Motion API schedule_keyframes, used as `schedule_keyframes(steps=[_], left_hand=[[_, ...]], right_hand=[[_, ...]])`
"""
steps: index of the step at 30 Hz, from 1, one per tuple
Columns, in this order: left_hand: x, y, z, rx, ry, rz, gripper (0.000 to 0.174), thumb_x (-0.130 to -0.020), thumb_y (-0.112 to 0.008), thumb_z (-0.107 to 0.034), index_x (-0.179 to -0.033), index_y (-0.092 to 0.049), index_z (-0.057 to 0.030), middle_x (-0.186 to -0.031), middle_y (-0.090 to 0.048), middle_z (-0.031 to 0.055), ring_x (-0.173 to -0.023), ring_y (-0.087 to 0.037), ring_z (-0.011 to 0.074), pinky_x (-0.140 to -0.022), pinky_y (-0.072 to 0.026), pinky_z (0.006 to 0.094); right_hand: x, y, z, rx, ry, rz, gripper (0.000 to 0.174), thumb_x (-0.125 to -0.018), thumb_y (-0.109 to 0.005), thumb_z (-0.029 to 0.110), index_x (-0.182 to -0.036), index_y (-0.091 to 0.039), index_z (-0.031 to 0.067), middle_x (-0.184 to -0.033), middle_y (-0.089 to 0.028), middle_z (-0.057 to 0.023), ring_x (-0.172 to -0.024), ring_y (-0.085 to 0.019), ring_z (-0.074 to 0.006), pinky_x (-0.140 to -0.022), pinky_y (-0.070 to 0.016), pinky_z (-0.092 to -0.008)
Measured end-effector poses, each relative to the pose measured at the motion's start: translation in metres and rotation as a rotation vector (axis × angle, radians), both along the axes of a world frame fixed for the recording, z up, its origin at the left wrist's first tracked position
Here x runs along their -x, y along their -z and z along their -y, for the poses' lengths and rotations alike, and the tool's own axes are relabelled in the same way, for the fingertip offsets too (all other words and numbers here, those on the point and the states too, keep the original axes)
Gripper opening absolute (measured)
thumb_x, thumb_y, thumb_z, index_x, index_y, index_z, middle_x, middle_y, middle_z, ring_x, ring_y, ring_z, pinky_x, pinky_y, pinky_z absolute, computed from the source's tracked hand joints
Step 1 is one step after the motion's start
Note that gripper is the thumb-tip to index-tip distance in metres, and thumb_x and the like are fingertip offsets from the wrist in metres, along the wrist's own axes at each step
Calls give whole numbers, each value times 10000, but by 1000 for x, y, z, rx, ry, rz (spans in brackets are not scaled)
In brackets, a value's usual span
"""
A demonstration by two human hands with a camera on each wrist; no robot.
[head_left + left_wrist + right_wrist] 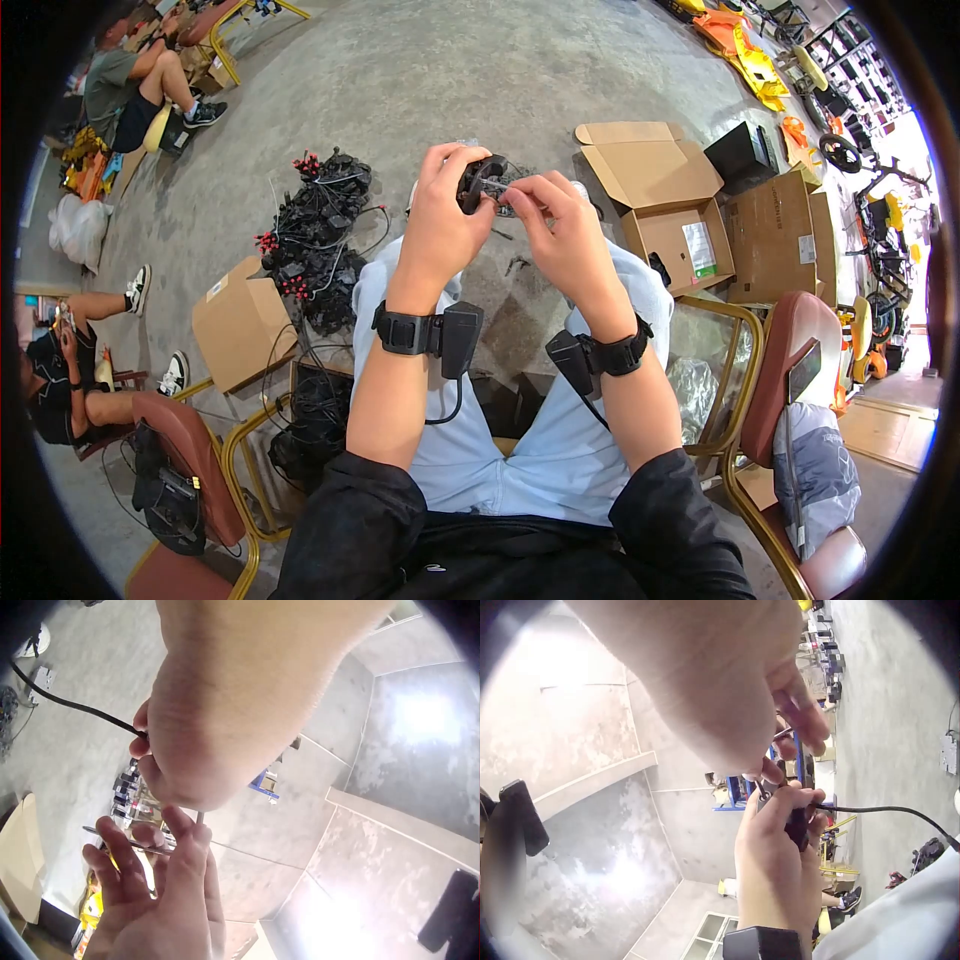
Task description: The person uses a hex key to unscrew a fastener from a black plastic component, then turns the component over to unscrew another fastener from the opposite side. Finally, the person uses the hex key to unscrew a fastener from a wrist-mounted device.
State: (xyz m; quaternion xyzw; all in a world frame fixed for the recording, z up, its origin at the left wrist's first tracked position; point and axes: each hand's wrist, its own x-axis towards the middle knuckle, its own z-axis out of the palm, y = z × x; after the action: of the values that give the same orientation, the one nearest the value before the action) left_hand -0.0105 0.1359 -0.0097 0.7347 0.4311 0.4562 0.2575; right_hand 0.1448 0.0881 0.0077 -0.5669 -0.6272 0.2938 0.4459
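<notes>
Raised over the lap, my left hand point(440, 225) grips a small black part point(466, 190), its fingers and thumb around it. A black cable point(889, 810) runs out of that part in the right wrist view. My right hand point(568, 235) pinches a thin metal rod point(495, 184), which meets the black part between the two hands. In the left wrist view a length of metal point(91, 830) sticks out past the right fingers. The left palm hides most of the black part there. The rod's exact kind cannot be told.
Bundled black parts with red tips point(325, 215) lie on the floor at left, near a cardboard flap point(240, 325) and black cables point(315, 425). An open cardboard box point(650, 185) sits at right. Chairs point(800, 350) flank the lap; two other people sit at far left.
</notes>
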Motion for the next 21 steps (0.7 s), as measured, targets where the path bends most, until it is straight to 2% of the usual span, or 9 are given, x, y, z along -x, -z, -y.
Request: schedule_keyframes(steps=[5, 9, 11, 12, 14, 17, 21], left_hand=[[0, -1, 1, 10, 12, -9, 409, -768, -677, 20, -1167, -612, -38, -1206, -555, 169, -1033, -634, 371, -862, -528, 408], [1, 0, 0, -13, 12, -13, 407, -768, -679, 15, -1167, -612, -40, -1203, -556, 165, -1027, -634, 367, -860, -528, 405], [1, -2, 1, 27, 7, -24, 406, -770, -680, 12, -1166, -614, -42, -1200, -557, 159, -1025, -634, 363, -862, -527, 402], [0, -2, 1, 27, 7, -24, 406, -770, -680, 12, -1166, -614, -42, -1200, -557, 159, -1025, -634, 363, -862, -527, 402], [0, -2, 2, 42, -1, -19, 402, -772, -680, 9, -1165, -615, -45, -1200, -557, 156, -1022, -635, 361, -860, -528, 401], [0, -5, 3, 32, -21, 4, 414, -757, -654, 45, -1162, -627, -40, -1150, -590, 146, -1043, -621, 312, -898, -505, 368], [-1, -5, 3, 58, 1, 11, 413, -757, -653, 45, -1159, -627, -43, -1148, -592, 140, -1044, -622, 308, -899, -504, 366]], right_hand=[[1, 3, 0, -200, 31, 98, 123, -939, -664, 124, -1008, -683, 23, -992, -609, -144, -878, -634, -336, -763, -509, -380], [1, 3, -1, -313, 33, 159, 140, -958, -638, 136, -1011, -676, 13, -887, -623, -128, -815, -657, -294, -720, -514, -371], [1, -3, 0, 166, -3, -145, 170, -978, -605, 155, -1001, -668, -1, -746, -615, -101, -699, -656, -221, -646, -508, -348], [0, -8, 1, 166, -3, -144, 170, -978, -605, 155, -1001, -668, -1, -746, -615, -101, -699, -656, -221, -646, -508, -348], [-1, -16, 1, 454, -5, -391, 200, -989, -583, 170, -993, -661, -14, -650, -589, -83, -604, -622, -159, -587, -488, -321], [-2, -11, 1, 322, -31, -281, 194, -990, -583, 169, -995, -662, -8, -649, -580, -83, -583, -607, -148, -571, -477, -313], [1, -5, 1, 215, -13, -210, 175, -983, -596, 158, -1003, -670, 0, -700, -608, -101, -629, -624, -182, -602, -484, -322]])
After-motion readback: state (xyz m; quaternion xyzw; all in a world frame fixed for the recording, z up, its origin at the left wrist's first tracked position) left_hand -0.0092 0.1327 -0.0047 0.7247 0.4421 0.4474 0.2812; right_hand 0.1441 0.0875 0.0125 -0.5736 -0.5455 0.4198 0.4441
